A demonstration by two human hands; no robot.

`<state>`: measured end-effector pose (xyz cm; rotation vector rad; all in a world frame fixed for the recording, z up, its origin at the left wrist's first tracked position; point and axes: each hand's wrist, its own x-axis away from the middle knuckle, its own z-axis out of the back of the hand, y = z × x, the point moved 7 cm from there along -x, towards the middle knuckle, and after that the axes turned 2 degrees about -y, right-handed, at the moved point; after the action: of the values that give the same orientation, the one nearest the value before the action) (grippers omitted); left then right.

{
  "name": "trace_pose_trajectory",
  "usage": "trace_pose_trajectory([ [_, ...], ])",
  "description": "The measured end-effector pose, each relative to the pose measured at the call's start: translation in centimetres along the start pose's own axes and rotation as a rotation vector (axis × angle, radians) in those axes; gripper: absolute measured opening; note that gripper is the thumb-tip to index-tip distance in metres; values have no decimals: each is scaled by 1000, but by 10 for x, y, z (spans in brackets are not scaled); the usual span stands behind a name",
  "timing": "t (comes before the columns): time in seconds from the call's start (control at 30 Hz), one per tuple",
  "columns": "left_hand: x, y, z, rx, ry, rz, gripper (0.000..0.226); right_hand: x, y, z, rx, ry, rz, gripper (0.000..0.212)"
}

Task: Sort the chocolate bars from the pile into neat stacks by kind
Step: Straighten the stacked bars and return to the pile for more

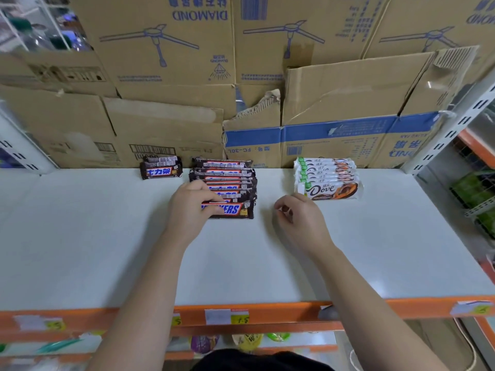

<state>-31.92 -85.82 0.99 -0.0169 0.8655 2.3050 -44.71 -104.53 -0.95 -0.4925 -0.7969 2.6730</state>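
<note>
Head view: cardboard boxes [171, 124] behind stacks.

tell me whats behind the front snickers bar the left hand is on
Behind the front Snickers bar a row of more Snickers bars overlaps back toward the cardboard boxes. The left hand covers their left ends.

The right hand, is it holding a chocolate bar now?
No, the right hand is curled and empty above the shelf, between the Snickers stack and the Dove stack.
</note>
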Motion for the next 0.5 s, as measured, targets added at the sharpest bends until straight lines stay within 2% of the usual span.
trace_pose_trajectory([
  [0.17,-2,-4,2,-92,16,-81,26,9,-1,-8,23,3,-29,11],
  [0.37,15,-33,16,-85,52,34,42,11,-3,-10,45,15,-12,11],
  [0.5,20,-39,14,-30,24,73,40,9,-5,-11,68,19,-13,12],
])
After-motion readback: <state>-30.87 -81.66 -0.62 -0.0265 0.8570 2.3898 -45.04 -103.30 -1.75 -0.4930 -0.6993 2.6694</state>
